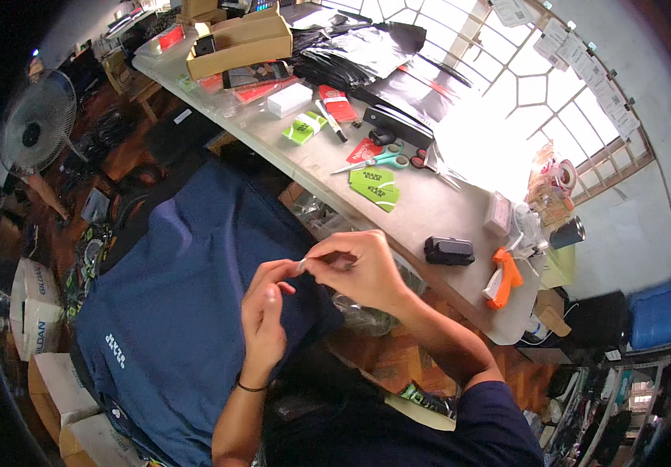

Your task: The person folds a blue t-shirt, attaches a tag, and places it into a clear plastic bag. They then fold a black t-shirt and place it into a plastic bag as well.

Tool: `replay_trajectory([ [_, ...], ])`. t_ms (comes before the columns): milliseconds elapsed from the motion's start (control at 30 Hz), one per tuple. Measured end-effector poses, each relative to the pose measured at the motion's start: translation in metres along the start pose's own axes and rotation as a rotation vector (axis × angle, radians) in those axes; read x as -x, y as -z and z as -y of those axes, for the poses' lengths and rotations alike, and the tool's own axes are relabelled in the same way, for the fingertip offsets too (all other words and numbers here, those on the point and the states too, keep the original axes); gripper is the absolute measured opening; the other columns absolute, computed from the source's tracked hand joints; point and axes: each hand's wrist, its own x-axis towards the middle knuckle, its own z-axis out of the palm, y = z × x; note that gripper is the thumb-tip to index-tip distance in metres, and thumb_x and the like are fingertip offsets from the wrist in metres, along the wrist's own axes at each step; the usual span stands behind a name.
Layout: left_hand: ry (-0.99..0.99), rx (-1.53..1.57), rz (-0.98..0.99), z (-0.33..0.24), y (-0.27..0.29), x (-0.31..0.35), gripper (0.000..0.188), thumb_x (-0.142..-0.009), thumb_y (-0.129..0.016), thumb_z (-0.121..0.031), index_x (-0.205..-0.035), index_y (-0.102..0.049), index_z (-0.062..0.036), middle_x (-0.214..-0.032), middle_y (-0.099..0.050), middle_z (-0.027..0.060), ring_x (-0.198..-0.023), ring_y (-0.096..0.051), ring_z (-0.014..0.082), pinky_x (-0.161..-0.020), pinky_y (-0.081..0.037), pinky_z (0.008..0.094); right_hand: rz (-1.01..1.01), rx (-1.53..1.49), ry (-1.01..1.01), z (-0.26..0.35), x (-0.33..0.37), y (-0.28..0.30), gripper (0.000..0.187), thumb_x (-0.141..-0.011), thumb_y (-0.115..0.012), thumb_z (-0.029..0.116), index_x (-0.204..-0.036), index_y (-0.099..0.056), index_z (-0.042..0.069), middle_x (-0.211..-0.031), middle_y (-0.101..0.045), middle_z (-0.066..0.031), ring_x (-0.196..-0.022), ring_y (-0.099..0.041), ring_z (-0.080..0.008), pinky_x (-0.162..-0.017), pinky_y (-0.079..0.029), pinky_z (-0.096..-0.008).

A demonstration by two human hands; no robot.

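Observation:
Above a navy blue garment (187,257) with small white lettering, my two hands meet at a small white piece (302,265), too small to name. My right hand (362,268) pinches it between thumb and index finger. The fingers of my left hand (265,311) are bent together, their tips at the piece's other side; its thumb stands somewhat apart. A dark band (253,386) circles my left wrist. The garment lies spread out below and left of my hands, partly covered by my left forearm.
A white table (304,159) runs diagonally behind, bearing teal-handled scissors (386,159), green cards (374,187), a marker (331,121), a black case (450,251), an orange tagging gun (503,279) and black plastic bags (359,50). Cardboard boxes (63,389) stand lower left, a fan (35,124) far left.

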Motion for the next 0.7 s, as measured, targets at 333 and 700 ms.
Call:
replay_trajectory([
  [333,-0.371,-0.717,0.263,0.057,-0.098,-0.118,0.051,-0.103,-0.062,-0.031,-0.14,-0.06,0.0043,-0.148,-0.058,0.0239,-0.141,-0.049,0.0437,-0.119,-0.037,0.0528,0.075,0.557,-0.2,-0.071,-0.086,0.183,0.013,-0.092,-0.073,0.012,-0.094,-0.078,0.001,-0.076,-0.074,-0.0083,-0.068,-0.072,-0.0133,-0.065,-0.057,-0.0319],
  [700,-0.41,-1.011,0.277,0.099,-0.131,-0.127,0.069,-0.104,-0.057,-0.044,-0.15,-0.051,0.0063,-0.161,-0.044,0.0267,-0.154,-0.034,0.0439,-0.128,-0.019,0.0604,0.249,0.762,-0.036,-0.098,-0.113,0.194,0.013,-0.08,-0.069,0.012,-0.084,-0.075,0.001,-0.074,-0.066,-0.0187,-0.062,-0.062,-0.0317,-0.065,-0.053,-0.04],
])
